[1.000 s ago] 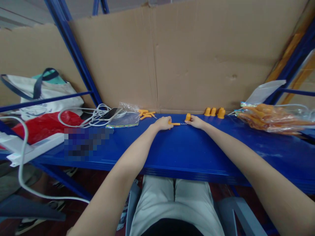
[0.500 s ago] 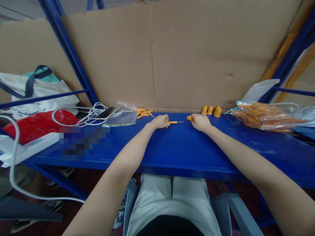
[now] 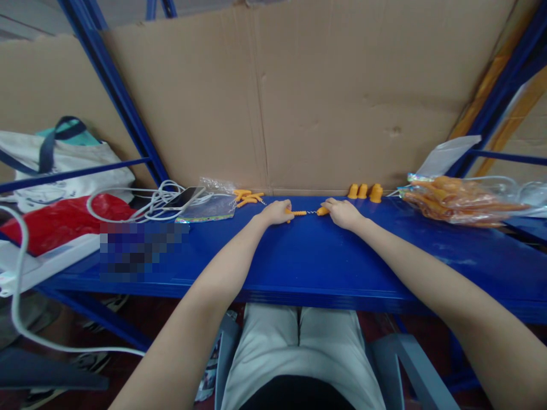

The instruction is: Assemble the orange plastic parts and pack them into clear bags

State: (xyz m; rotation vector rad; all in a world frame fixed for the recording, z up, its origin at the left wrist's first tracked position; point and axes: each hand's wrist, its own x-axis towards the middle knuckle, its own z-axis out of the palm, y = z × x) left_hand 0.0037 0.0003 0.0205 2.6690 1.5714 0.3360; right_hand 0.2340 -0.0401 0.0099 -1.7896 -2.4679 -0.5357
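My left hand [image 3: 277, 212] is closed on a thin ribbed orange stick [image 3: 298, 213] whose metal spiral tip points right. My right hand [image 3: 342, 212] pinches a small orange cap [image 3: 322, 211] right at that spiral tip. Both hands rest on the blue shelf board [image 3: 316, 256] near the cardboard back wall [image 3: 325, 97]. Three more orange caps [image 3: 364, 192] stand upright behind my right hand. A few loose orange sticks [image 3: 248, 197] lie to the left of my left hand.
A clear bag of orange parts [image 3: 457, 199] lies at the right. A phone [image 3: 184, 197], white cables [image 3: 145, 205] and a clear pouch [image 3: 211, 206] sit at the left, beside a red bag [image 3: 64, 219] and a tote bag [image 3: 60, 165]. Blue rack posts [image 3: 115, 91] rise at both sides.
My right hand took the orange cap from standing upright on the board, tipped it sideways and brought it to the stick's spiral tip. My left hand stayed put on the stick.
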